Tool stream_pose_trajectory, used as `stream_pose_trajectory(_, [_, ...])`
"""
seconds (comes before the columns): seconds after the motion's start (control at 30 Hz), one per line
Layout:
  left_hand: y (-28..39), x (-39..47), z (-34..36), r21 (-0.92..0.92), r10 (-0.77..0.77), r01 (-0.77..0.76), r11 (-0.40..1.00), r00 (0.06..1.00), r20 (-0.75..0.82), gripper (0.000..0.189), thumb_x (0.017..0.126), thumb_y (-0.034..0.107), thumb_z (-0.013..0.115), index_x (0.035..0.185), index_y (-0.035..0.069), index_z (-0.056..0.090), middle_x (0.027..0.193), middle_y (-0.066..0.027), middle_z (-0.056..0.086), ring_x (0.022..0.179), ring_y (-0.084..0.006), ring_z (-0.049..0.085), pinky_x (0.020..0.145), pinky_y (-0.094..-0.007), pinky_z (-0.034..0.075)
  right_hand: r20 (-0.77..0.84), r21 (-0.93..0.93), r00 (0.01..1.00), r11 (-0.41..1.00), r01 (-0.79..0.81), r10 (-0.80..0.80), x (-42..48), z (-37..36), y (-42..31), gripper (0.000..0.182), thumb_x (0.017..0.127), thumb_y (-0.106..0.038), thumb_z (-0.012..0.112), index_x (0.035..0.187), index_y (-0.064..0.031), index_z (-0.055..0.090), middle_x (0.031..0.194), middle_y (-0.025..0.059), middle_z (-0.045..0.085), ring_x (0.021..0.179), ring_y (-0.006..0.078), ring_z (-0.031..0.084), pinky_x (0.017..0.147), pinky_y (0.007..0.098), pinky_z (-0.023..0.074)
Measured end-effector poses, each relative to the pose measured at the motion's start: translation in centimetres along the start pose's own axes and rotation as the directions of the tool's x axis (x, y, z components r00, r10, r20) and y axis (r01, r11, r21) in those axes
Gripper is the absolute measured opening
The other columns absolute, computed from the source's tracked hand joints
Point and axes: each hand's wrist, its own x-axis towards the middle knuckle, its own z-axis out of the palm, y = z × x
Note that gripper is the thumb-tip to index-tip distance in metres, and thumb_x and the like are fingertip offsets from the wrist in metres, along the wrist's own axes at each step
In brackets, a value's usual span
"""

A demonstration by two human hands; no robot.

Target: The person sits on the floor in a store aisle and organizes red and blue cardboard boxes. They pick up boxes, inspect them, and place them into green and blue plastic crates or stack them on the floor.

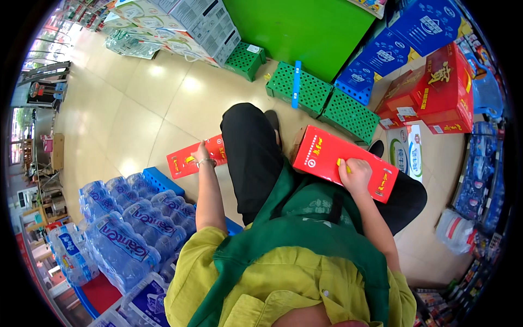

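Note:
My right hand (356, 175) grips the yellow carry handle on top of a red drink carton (312, 153), which bears yellow writing and is held beside my right leg. My left hand (200, 153) is closed at the yellow handle of a second red carton (175, 165), out past my left knee. Part of that carton is hidden behind my black trouser leg (251, 155). A green apron (302, 229) covers my front.
Ahead, low green perforated plastic stands (300, 83) line a bright green panel (294, 32). Stacked blue cartons (384, 53) and large red cartons (445, 94) stand right of them. Shrink-wrapped water bottle packs (122, 241) fill the left side. A white milk carton (404, 149) lies near my right shoe.

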Motion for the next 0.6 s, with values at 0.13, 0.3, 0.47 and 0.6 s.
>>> stream_pose_trajectory(0.13, [2.7, -3.9, -1.2, -0.086, 0.212, -0.199, 0.976, 0.962, 0.174, 0.076, 0.074, 0.027, 0.066, 0.133, -0.003, 0.029, 0.131, -0.0226, 0.036, 0.119, -0.0295, 0.040, 0.096, -0.0332, 0.035, -0.011, 0.031, 1.000, 0.999, 0.013, -0.012, -0.2, -0.3, -0.1, 0.030, 0.072, -0.015, 0.061, 0.051, -0.0070, 0.042, 0.048, 0.0095, 0.046, 0.045, 0.0275, 0.048, 0.046, 0.0382, 0.0367])
stream_pose_trajectory(0.3, [9.7, -15.5, -1.8, -0.486, 0.479, -0.323, 0.812, 0.845, 0.237, 0.049, 0.080, 0.014, 0.060, 0.124, 0.001, 0.041, 0.120, -0.0137, 0.045, 0.115, -0.0212, 0.041, 0.096, -0.0333, 0.033, -0.008, 0.033, 1.000, 0.999, -0.009, 0.009, -0.3, -0.3, -0.1, 0.030, 0.072, -0.015, 0.062, 0.051, -0.0067, 0.042, 0.048, 0.0099, 0.046, 0.045, 0.0278, 0.048, 0.046, 0.0387, 0.0368])
stream_pose_trajectory(0.47, [14.4, -27.3, -0.2, -0.731, 0.701, -0.256, 0.633, 0.591, 0.400, 0.031, 0.083, 0.006, 0.053, 0.113, 0.004, 0.046, 0.116, -0.0069, 0.047, 0.110, -0.0164, 0.043, 0.094, -0.0290, 0.033, 0.026, 0.055, 0.999, 0.998, -0.033, 0.031, 0.1, -0.2, 0.0, 0.029, 0.071, -0.013, 0.062, 0.051, -0.0064, 0.042, 0.049, 0.0105, 0.046, 0.046, 0.0280, 0.048, 0.046, 0.0380, 0.0373])
stream_pose_trajectory(0.6, [16.4, -33.3, 3.7, -0.588, 0.729, -0.610, 0.531, -0.025, 0.685, 0.023, 0.084, 0.013, 0.051, 0.105, 0.004, 0.051, 0.103, -0.0081, 0.053, 0.098, -0.0190, 0.050, 0.086, -0.0308, 0.039, 0.465, 0.159, 0.845, 0.915, -0.372, 0.263, 3.1, -2.8, -0.2, 0.027, 0.075, -0.017, 0.063, 0.058, -0.0019, 0.049, 0.049, 0.0084, 0.045, 0.044, 0.0193, 0.046, 0.045, 0.0318, 0.0360])
